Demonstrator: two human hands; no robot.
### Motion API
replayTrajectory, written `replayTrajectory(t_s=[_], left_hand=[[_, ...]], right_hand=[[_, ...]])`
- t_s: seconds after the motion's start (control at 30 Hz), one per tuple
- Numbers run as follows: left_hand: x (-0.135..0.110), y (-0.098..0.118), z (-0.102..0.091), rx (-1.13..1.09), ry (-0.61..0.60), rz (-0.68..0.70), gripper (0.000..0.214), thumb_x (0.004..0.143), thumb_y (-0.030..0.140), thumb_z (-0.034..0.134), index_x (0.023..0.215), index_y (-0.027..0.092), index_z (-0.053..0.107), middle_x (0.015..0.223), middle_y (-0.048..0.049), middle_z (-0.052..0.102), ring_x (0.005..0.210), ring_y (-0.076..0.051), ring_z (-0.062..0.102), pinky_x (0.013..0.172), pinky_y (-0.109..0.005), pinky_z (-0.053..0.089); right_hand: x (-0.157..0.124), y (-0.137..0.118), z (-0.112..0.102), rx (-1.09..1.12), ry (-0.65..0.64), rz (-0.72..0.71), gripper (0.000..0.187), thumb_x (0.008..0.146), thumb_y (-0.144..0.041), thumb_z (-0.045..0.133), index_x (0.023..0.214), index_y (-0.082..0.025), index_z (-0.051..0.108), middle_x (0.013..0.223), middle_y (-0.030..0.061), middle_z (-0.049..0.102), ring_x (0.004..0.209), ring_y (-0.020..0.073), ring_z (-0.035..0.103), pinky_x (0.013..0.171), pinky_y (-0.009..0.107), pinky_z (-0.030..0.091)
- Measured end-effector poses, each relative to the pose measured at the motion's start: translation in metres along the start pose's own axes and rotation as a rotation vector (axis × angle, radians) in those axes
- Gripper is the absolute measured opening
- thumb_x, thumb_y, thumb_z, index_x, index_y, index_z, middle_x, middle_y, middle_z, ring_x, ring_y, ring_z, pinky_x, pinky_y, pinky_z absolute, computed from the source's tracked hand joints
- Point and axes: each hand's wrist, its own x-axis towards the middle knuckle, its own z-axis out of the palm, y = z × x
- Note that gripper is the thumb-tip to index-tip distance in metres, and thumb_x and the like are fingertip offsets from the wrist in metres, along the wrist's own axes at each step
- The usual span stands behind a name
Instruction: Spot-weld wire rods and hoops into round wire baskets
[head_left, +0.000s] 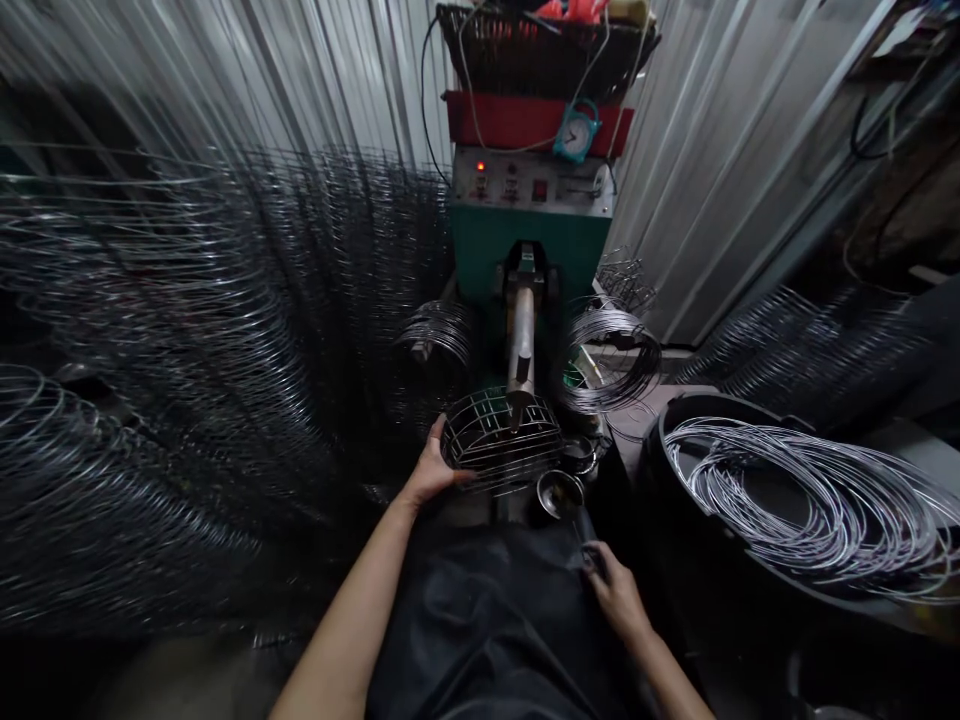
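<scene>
My left hand point(433, 472) grips the left rim of a round wire basket point(499, 440), thumb and fingers closed on its edge. The basket sits tilted under the metal arm point(523, 335) of a green machine point(480, 235), and the arm's tip reaches in front of its wires. My right hand point(616, 592) is lower right, its fingers curled round a dark, handle-like piece. That piece points up toward a small round metal cup point(560, 494); whether the two are joined I cannot tell. The black cloth point(495, 610) lies between my forearms.
Tall stacks of wire rings point(225, 290) fill the left side. Bundles of wire hoops hang at the machine's left point(439, 330) and right point(611, 355). A black tub point(675, 405) at right holds many wire rings point(810, 500). A turquoise clock point(576, 132) hangs on the machine.
</scene>
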Motion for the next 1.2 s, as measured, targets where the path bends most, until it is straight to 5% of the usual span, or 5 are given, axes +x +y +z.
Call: replayTrajectory(t_s=[0.4,0.53,0.77,1.0,1.2], left_hand=[[-0.052,0.024,-0.011,0.072,0.064,0.147,0.088,0.051,0.026,0.079,0.129,0.018,0.038,0.141,-0.0134,0.034,0.134,-0.029,0.032,0.112,-0.043,0.026],[-0.065,0.033,-0.008,0.119,-0.137,0.237,0.091,0.050,0.025,0.079,0.130,0.016,0.037,0.142,-0.0163,0.032,0.134,-0.030,0.030,0.111,-0.045,0.027],[-0.068,0.070,-0.006,0.244,-0.209,0.310,0.091,0.050,0.022,0.077,0.132,0.015,0.037,0.142,-0.0171,0.031,0.133,-0.032,0.030,0.110,-0.046,0.029],[-0.053,0.069,-0.008,0.307,-0.226,0.312,0.090,0.052,0.026,0.076,0.132,0.017,0.037,0.140,-0.0171,0.033,0.133,-0.034,0.030,0.108,-0.052,0.028],[-0.039,0.061,0.000,0.280,-0.250,0.320,0.092,0.052,0.027,0.078,0.133,0.015,0.036,0.142,-0.0195,0.032,0.134,-0.034,0.028,0.110,-0.053,0.024]], right_hand=[[0.034,-0.189,-0.022,0.145,-0.663,-0.127,0.026,0.072,-0.026,0.057,0.092,-0.015,0.072,0.089,0.0035,0.071,0.084,0.0184,0.062,0.078,0.030,0.048],[0.049,-0.191,-0.009,0.013,-0.702,-0.155,0.026,0.074,-0.018,0.054,0.092,-0.016,0.072,0.085,0.0015,0.071,0.079,0.0161,0.063,0.073,0.026,0.047],[0.061,-0.176,0.023,-0.674,-0.296,-0.431,0.015,0.084,-0.020,0.056,0.088,-0.016,0.070,0.088,0.0082,0.069,0.082,0.0189,0.064,0.071,0.025,0.045],[0.063,-0.156,0.015,-0.612,-0.445,-0.618,0.038,0.083,-0.021,0.058,0.121,-0.023,0.058,0.110,0.0070,0.063,0.093,0.0176,0.063,0.078,0.025,0.048],[0.076,-0.140,0.022,-0.568,-0.364,-0.606,0.034,0.077,-0.006,0.054,0.106,-0.021,0.065,0.098,0.0054,0.066,0.088,0.0159,0.064,0.077,0.023,0.048]])
